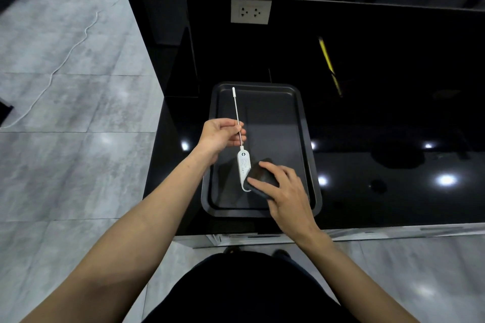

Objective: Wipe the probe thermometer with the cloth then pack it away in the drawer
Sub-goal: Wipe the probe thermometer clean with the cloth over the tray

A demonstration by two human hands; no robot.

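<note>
Probe thermometer point(242, 162) sits over the dark tray point(301, 139) on the tabletop point(393, 165), tip toward 12 o'clock. Left hand point(220, 135) pinches its shaft; right hand point(283, 186) grips a dark cloth point(262, 174) against its white body.

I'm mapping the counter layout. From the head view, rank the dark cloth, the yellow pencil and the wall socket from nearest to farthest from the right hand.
1. Dark cloth: under the right hand, which holds it over the tray.
2. Yellow pencil: on the black counter, beyond the tray to the right.
3. Wall socket: on the back panel, farthest.
</note>
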